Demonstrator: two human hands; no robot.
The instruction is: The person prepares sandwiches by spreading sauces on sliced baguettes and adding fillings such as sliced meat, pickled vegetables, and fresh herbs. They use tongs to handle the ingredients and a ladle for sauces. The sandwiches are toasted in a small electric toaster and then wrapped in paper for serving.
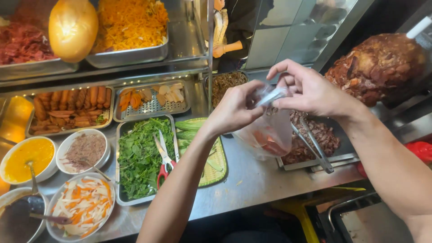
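Clear plastic bag (269,135) hanging beneath left hand (234,109) and right hand (310,92).

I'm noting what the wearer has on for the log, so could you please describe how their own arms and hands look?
Both arms are bare along all that shows, from forearm to fingertips: no sleeve or cuff enters the view. The left hand and the right hand wear no gloves, and no ring, watch or wristband is visible. The fingernails look short and unpainted.
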